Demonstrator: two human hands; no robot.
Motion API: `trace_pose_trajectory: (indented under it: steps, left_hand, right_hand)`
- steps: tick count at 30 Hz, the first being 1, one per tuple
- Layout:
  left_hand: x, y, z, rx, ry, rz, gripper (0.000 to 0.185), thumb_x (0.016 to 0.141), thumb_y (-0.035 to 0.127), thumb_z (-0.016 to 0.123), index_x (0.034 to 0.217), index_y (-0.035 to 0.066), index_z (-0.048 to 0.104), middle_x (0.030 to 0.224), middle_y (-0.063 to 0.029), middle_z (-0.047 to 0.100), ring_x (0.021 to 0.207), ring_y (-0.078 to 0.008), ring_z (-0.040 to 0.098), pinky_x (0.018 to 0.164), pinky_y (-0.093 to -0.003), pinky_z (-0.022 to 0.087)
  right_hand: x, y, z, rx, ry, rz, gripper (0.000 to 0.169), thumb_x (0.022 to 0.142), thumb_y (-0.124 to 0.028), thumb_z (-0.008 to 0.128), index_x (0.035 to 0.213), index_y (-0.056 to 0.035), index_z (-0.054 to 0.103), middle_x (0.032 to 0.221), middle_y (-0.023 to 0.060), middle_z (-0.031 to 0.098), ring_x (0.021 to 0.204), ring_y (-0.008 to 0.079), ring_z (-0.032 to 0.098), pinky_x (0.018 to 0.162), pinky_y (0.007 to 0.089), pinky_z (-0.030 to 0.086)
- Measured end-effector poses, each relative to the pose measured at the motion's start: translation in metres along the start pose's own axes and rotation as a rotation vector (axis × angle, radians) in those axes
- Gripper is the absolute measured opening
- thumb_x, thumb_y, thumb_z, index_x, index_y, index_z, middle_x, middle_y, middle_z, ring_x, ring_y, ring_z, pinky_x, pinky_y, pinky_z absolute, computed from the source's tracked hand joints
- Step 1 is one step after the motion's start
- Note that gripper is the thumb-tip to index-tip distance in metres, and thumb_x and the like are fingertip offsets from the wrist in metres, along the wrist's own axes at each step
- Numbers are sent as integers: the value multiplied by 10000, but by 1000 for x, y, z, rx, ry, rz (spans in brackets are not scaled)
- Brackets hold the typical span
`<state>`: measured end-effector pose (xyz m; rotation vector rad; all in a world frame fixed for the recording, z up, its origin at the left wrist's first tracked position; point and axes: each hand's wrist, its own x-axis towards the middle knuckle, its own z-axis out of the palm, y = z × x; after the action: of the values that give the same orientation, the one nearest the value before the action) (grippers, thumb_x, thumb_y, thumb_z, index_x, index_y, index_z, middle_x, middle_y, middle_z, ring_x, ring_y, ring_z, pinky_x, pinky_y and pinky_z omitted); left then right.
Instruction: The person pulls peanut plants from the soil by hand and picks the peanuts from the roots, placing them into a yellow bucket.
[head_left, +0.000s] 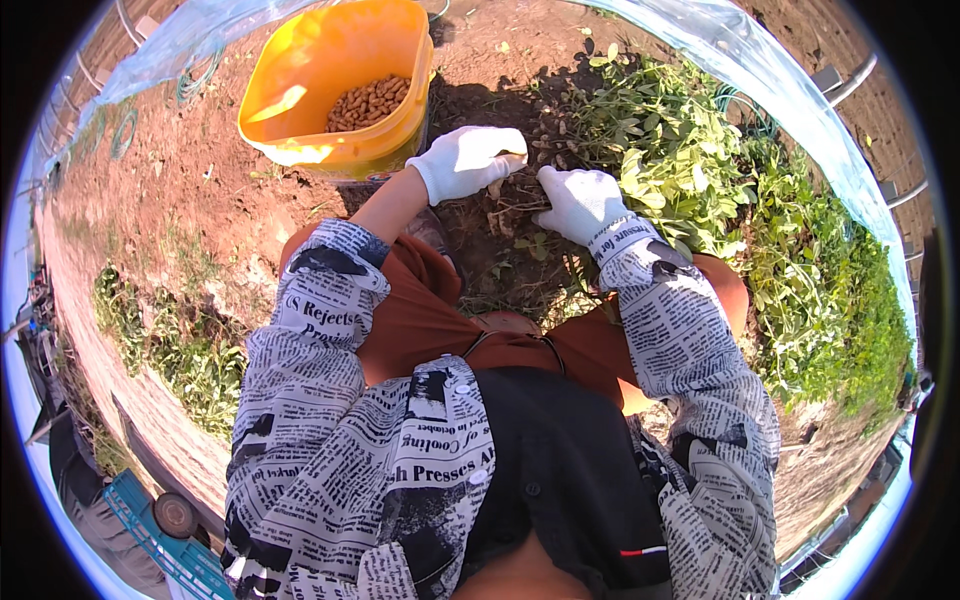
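My left hand (472, 161), in a white knit glove, is beside the bucket with its fingers curled. Whether anything lies inside those fingers is hidden. My right hand (581, 201), also gloved in white, is closed around the root end of a peanut plant (525, 196). Thin roots and peanut pods (501, 222) hang between the two hands, over dark soil. To the upper left stands a yellow-orange plastic bucket (274, 101), with a heap of unshelled peanuts (369, 103) in its bottom.
Pulled peanut plants (675, 142) lie in a leafy pile at the right, pods showing at its near edge. Clear plastic sheeting (780, 60) borders the plot. Green twine (199, 75) lies beyond the bucket. A teal cart (161, 536) with a wheel stands at the lower left.
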<state>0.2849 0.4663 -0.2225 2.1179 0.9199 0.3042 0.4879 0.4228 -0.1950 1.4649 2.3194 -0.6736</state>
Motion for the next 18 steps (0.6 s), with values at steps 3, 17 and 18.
trace_pose_trajectory:
  steps: [3, 17, 18]
  left_hand:
    - [2, -3, -5, 4, 6, 21, 312, 895, 350, 578, 1047, 80, 610, 1019, -110, 595, 908, -287, 608, 824, -342, 482]
    - [-6, 2, -26, 121, -138, 120, 235, 895, 220, 577, 1085, 88, 615, 1036, -101, 624, 984, -286, 590, 856, -356, 474]
    - [-6, 5, -32, 95, -160, 101, 233, 897, 215, 575, 1083, 81, 615, 1036, -101, 628, 974, -284, 596, 849, -351, 476]
  right_hand:
    - [1, 2, 2, -4, 8, -5, 411, 770, -361, 685, 1007, -57, 545, 899, 141, 672, 905, 301, 652, 786, 409, 500]
    - [-5, 3, 0, 23, 72, -47, 398, 763, -349, 677, 1005, -67, 533, 902, 147, 668, 905, 316, 644, 777, 415, 497]
    - [-5, 2, -2, 24, 84, -43, 396, 761, -345, 677, 1008, -71, 534, 897, 147, 668, 905, 319, 644, 776, 417, 498]
